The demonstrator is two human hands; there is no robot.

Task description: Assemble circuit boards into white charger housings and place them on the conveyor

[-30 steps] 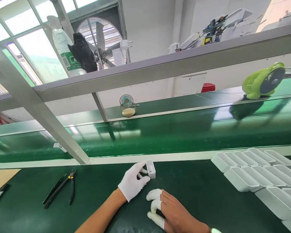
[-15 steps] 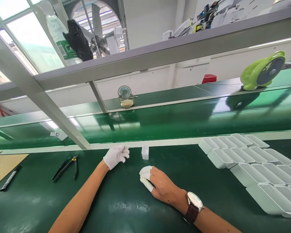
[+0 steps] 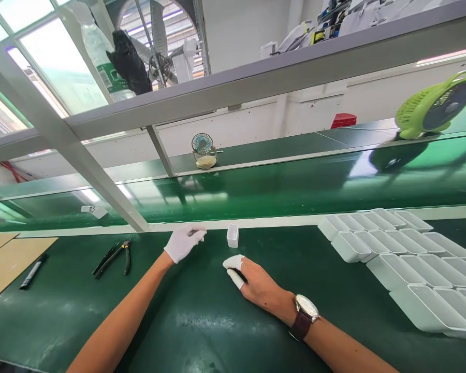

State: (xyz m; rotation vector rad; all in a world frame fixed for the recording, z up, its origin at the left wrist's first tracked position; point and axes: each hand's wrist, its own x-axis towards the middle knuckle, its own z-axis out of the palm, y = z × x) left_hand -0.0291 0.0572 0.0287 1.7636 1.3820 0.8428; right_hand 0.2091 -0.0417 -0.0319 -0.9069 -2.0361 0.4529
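Note:
My left hand (image 3: 183,243) wears a white glove and hovers at the far side of the green work surface, left of a small white open-topped box (image 3: 232,236). Its fingers are loosely bent and apart, with a grey patch showing between thumb and fingers; no held object can be made out. Bare except for white finger covers on the fingertips, my right hand (image 3: 254,280) rests just nearer to me than the box. Thumb and forefinger stand apart there, and nothing is in them. Neither hand touches the box, which stands upright.
Rows of white trays (image 3: 407,269) fill the right side. Black-handled pliers (image 3: 118,256) with a slim black tool beside them, a marker (image 3: 33,271) and cardboard (image 3: 15,259) lie left. A slanted metal post (image 3: 97,176) meets the far edge, beyond which runs a green belt (image 3: 256,191).
The whole view has shifted slightly. My left hand has turned a little, so the grey patch between its fingers now shows. My right hand's fingers have changed slightly; the box stays put.

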